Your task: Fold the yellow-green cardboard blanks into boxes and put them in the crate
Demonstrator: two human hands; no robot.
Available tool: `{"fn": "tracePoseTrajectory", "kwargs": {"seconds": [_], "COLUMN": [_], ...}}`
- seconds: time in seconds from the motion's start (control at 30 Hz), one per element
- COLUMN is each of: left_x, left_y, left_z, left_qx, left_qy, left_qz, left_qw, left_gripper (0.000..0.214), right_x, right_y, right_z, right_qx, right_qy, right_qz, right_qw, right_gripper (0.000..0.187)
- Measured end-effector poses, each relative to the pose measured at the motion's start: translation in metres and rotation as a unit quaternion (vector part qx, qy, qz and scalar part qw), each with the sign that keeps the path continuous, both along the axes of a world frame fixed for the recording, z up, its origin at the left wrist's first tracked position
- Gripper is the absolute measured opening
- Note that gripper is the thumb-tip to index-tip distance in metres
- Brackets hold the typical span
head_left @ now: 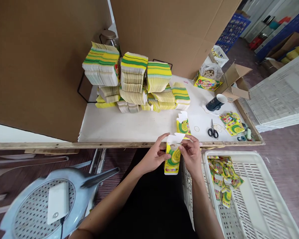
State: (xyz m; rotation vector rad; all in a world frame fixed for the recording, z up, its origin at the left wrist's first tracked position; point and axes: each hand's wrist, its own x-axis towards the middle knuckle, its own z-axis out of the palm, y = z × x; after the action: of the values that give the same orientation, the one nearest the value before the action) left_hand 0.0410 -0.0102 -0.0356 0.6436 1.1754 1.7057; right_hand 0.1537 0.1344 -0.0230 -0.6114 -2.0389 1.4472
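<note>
Between my two hands is a small yellow-and-green carton [173,159], its white top flaps standing up and unfolded. My left hand [156,154] grips its left side, thumb across the printed front. On the right edge, near the flaps, my right hand [191,152] pinches it with thumb and fingers. A second flattened carton [183,123] with white flaps lies on the white table [129,124] just beyond my hands. Further back, several stacks of flat yellow-and-green cartons [134,71] are piled on each other.
Right on the table are scissors [212,130], a dark mug [216,102], loose cartons [231,122] and an open cardboard box [235,83]. A white crate [254,196] holding small packets stands at my lower right. On a blue stool [43,205] at left lies a white power bank [58,202].
</note>
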Motion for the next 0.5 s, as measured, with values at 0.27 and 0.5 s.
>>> {"fn": "tracePoseTrajectory", "kwargs": {"seconds": [0.27,0.5], "left_x": [0.000,0.004], "left_y": [0.003,0.005], "left_z": [-0.006,-0.008], "left_qx": [-0.020,-0.007], "left_qy": [0.114,0.094], "left_qz": [0.068,0.043], "left_qw": [0.991,0.995], "left_gripper": [0.042,0.048], "right_x": [0.009,-0.001], "right_y": [0.002,-0.007], "right_z": [0.013,0.005], "right_qx": [-0.039,0.027], "right_qy": [-0.046,-0.117], "right_qz": [0.070,0.011], "right_qw": [0.996,0.993], "right_gripper": [0.034,0.043]}}
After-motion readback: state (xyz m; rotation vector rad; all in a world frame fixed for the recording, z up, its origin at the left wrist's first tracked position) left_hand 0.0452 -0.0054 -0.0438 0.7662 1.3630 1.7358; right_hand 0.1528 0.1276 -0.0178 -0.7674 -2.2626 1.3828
